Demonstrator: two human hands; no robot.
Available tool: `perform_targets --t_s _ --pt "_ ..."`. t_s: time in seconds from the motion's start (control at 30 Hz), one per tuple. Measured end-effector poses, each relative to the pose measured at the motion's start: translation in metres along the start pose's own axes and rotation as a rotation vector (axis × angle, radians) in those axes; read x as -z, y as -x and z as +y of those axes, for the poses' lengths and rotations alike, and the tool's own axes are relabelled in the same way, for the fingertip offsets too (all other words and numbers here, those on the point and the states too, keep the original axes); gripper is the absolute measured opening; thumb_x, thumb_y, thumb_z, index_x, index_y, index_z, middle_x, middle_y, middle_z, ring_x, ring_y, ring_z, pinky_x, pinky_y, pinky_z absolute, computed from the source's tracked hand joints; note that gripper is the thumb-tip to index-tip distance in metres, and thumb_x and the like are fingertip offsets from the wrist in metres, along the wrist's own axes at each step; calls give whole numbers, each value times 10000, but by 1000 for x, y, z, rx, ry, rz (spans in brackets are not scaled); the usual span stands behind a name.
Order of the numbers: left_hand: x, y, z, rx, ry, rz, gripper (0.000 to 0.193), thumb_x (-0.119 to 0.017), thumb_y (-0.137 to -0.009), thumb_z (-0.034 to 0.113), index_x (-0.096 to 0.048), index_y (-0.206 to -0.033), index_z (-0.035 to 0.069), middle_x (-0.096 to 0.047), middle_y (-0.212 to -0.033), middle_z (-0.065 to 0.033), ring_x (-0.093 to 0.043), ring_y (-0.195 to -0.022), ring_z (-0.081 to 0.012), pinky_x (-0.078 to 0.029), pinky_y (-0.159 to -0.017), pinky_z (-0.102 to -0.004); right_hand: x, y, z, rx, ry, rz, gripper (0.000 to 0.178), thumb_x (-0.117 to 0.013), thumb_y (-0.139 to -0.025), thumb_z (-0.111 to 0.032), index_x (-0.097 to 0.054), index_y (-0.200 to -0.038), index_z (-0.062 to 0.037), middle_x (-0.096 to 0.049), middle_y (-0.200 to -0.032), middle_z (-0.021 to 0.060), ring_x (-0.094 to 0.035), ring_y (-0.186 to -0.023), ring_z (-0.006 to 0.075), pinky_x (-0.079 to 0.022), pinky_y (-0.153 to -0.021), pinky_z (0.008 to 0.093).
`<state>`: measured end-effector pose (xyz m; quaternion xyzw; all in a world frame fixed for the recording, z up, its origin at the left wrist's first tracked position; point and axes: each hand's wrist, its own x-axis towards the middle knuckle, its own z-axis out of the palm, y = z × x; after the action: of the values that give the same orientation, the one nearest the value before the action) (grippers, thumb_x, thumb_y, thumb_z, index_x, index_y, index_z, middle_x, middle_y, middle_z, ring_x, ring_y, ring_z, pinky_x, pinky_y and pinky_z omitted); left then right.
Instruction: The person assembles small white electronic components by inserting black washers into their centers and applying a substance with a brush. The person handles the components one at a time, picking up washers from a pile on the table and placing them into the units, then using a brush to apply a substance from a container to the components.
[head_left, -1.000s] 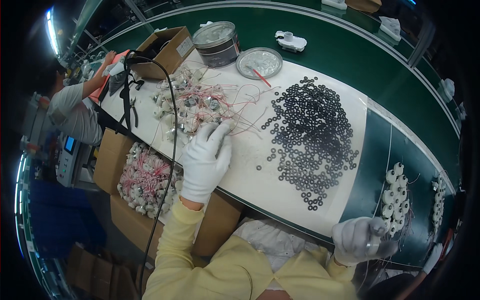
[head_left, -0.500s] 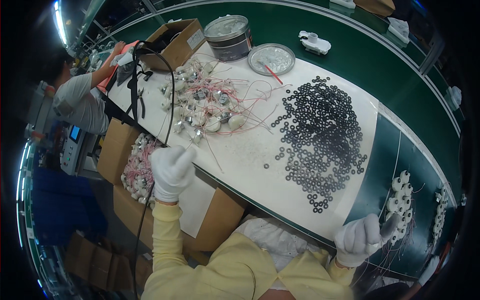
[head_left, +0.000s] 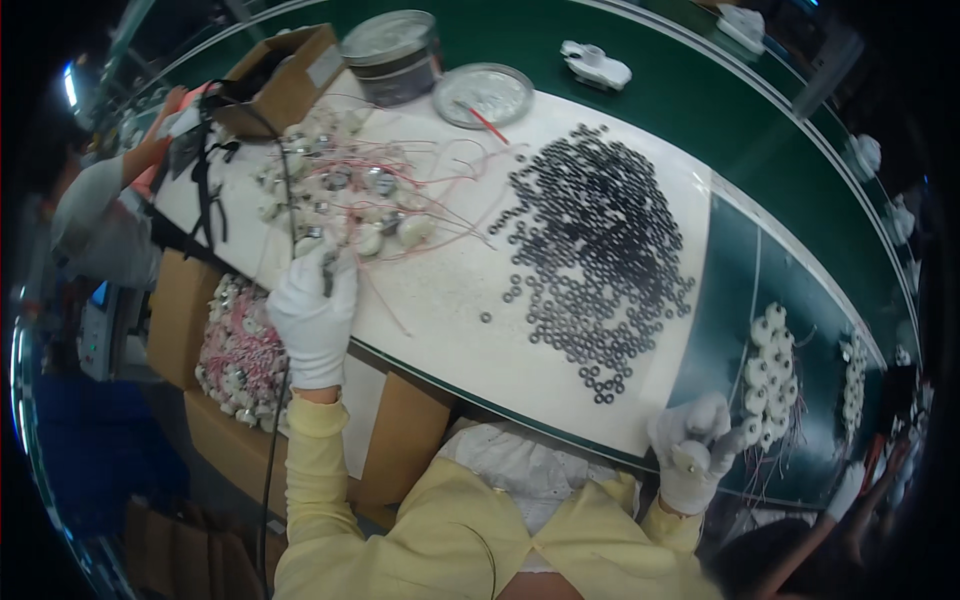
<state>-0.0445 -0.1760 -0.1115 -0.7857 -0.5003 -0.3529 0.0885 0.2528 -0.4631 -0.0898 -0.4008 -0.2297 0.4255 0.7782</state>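
My left hand (head_left: 315, 315), in a white glove, is at the near edge of a pile of small cream-and-silver motors (head_left: 380, 180) with pink wires. Its fingers are bent together with greyish tips; what is between them, if anything, is hard to make out. My right hand (head_left: 690, 440), also gloved, is closed around a small round white motor (head_left: 690, 457), its face turned up, by the table's near right edge. Beside that hand, several white motors with dark centres (head_left: 770, 375) stand in rows on the green surface.
Many black rings (head_left: 600, 240) lie spread over the white tabletop (head_left: 450, 320). Behind are a tin (head_left: 392, 65), a round lid (head_left: 483, 97) with a red stick, and a cardboard box (head_left: 285, 80). An open carton (head_left: 400, 440) and a black cable (head_left: 287, 200) are at left. Other people work at both sides.
My left hand has gone from a raised fist to the near edge of the motor pile. The right hand has turned, and a motor now shows in it. The whole view has shifted.
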Motion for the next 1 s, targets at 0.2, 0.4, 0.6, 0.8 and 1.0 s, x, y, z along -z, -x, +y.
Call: perform_targets --t_s 0.2,0.4,0.6,0.8,1.0 --pt "-1 8 4 -97 302 -156 429 -825 -769 138 -674 -1167 82 -605 -774 -60 -584 -735 -259 -476 -684 -392 -7 10 -27 -190 690 324 273 -789 -763 38 -650 -994 -7 -642 -794 2 -573 -706 58 -430 -585 188" --pt "18 11 8 -283 394 -387 437 -842 -664 106 -653 -1056 76 -567 -779 -62 -522 -747 -268 -421 -675 -407 11 -10 -22 275 1594 -213 362 -866 -705 -206 -659 -995 -143 -646 -807 -12 -599 -674 213 -416 -654 351" --pt "8 19 23 -268 371 -242 341 -794 -654 59 -590 -927 84 -564 -812 -67 -501 -747 -277 -416 -660 -406 7 -21 -29 269 1711 -369 275 -732 -809 -73 -625 -1061 -93 -647 -817 20 -610 -679 243 -458 -656 365" --pt "-9 59 23 -92 748 19 186 -672 -781 87 -583 -936 32 -576 -769 -70 -510 -724 -207 -454 -957 -438 -1 -24 -18 37 1210 -225 270 -710 -841 -33 -615 -1094 -47 -686 -804 65 -623 -626 222 -484 -607 327" --pt "12 65 34 253 674 49 426 -493 -918 363 -582 -972 -50 -502 -608 -73 -474 -608 -171 -383 -1115 -564 11 -24 -16 136 1423 -283 367 -740 -823 -43 -627 -1172 -52 -707 -870 48 -606 -661 198 -484 -662 326"
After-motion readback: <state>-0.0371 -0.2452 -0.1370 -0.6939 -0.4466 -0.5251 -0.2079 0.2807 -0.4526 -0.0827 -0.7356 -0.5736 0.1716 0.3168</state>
